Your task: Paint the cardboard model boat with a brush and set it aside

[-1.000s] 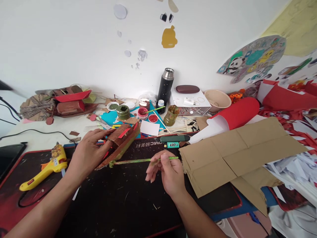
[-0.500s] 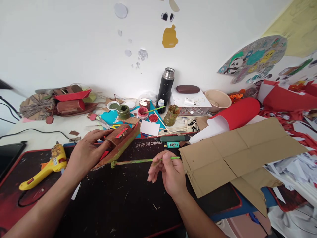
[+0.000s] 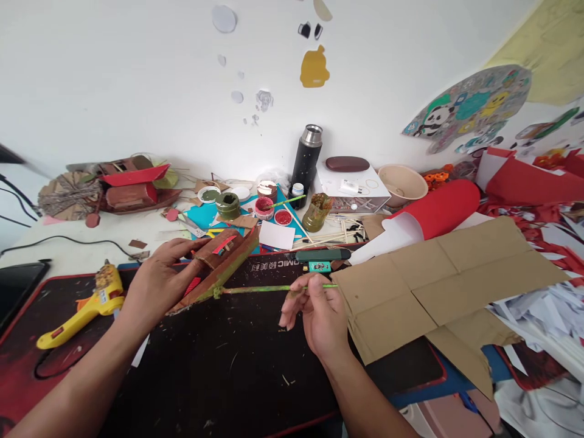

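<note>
My left hand [image 3: 166, 274] grips a small brown model boat [image 3: 223, 258] by its left part, tilted above the black mat. Green paint covers much of the boat's near side, and a red strip lies on its roof. Between the thumb and fingers of my right hand [image 3: 317, 310] is a thin paintbrush [image 3: 255, 289] with a green-smeared handle. The brush's green tip touches the lower edge of the boat's side. Behind the boat stand an open jar of green paint [image 3: 228, 207] and a jar of red paint [image 3: 263, 208].
A yellow glue gun [image 3: 86, 313] lies left on the mat [image 3: 219, 377]. Cardboard [image 3: 438, 280] covers the right side. A black thermos [image 3: 308, 158], a murky glass jar [image 3: 317, 214] and a beige bowl [image 3: 401, 182] stand near the wall. Another boat model [image 3: 132, 194] sits back left.
The brush tip has moved a little right and up along the boat's side. My right hand has shifted the same way. My left hand keeps its grip on the boat.
</note>
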{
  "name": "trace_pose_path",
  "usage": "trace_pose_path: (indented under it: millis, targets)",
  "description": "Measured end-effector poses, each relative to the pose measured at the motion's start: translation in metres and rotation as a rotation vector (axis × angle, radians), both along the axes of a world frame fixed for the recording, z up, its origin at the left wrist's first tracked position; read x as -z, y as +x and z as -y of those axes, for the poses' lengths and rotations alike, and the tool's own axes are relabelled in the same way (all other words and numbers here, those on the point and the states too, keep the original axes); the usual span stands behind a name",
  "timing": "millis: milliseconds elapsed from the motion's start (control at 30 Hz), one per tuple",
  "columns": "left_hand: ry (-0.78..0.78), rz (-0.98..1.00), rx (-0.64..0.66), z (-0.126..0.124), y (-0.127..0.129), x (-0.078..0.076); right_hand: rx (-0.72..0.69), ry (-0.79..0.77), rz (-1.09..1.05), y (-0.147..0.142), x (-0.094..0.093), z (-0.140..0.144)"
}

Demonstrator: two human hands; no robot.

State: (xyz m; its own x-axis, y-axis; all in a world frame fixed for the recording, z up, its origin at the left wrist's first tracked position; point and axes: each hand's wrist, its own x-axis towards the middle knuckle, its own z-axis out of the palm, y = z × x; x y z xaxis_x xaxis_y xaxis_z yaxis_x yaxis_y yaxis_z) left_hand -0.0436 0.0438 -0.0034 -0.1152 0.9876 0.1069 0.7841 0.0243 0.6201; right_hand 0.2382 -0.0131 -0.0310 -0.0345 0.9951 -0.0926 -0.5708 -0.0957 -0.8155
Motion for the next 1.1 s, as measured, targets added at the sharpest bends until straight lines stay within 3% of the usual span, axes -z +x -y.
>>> trace_pose_path:
  millis: [233,400,600,800,1100]
  targets:
    - [0.014,-0.028,0.001,-0.0004,-0.0018,0.0031,0.053,-0.016,0.013,0.0001,0.0005,-0.0015]
    - [0.041,-0.054,0.020,0.0002,-0.0006,0.0056,-0.034,0.000,-0.025,-0.0032,0.0012,0.0003]
    - [0.061,-0.070,0.033,0.0031,-0.0010,0.0062,0.022,-0.019,-0.015,-0.0020,0.0019,-0.0006]
    - [0.054,-0.071,0.029,0.0032,-0.0010,0.0066,-0.035,-0.017,-0.017,-0.0028,0.0013,0.0005]
    - [0.067,-0.053,0.026,0.0064,-0.0003,0.0037,0.075,-0.046,0.028,0.0030,0.0022,-0.0037]
